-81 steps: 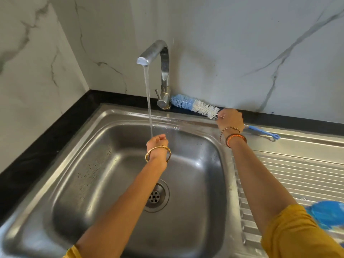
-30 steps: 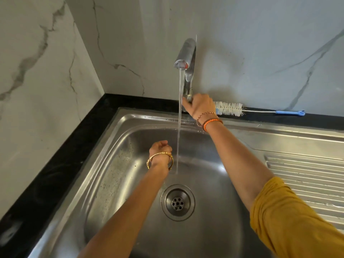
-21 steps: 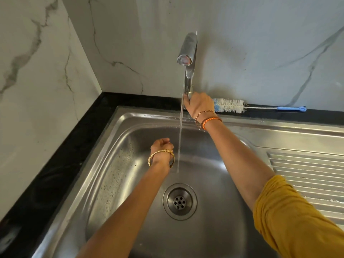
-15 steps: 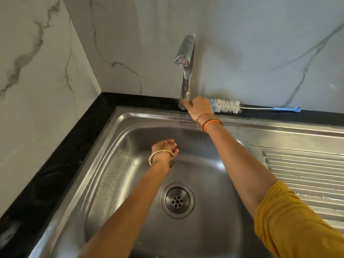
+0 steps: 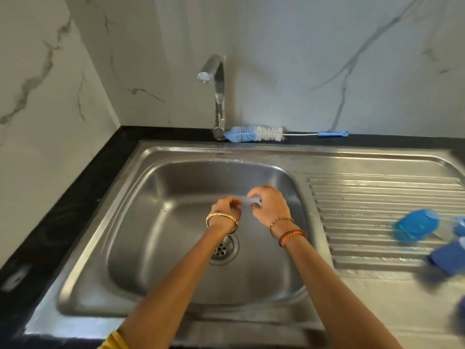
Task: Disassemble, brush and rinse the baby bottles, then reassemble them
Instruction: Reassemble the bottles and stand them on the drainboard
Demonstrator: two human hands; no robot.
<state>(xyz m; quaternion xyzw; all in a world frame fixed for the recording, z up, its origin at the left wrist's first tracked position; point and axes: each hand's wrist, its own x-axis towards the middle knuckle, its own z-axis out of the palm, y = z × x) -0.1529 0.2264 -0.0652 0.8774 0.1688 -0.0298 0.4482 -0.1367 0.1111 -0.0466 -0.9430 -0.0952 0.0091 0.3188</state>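
Right hand [image 5: 270,206] off tap, now pinching blurred, possibly clear part [image 5: 247,199] with left hand [image 5: 225,210].

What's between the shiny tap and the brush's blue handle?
In the head view, the brush's blue-and-white bristles and thin white wire lie there.

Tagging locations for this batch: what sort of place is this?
Most likely a home kitchen: a stainless steel sink with a ribbed draining board, a tap against marble-look wall panels, and a bottle brush.
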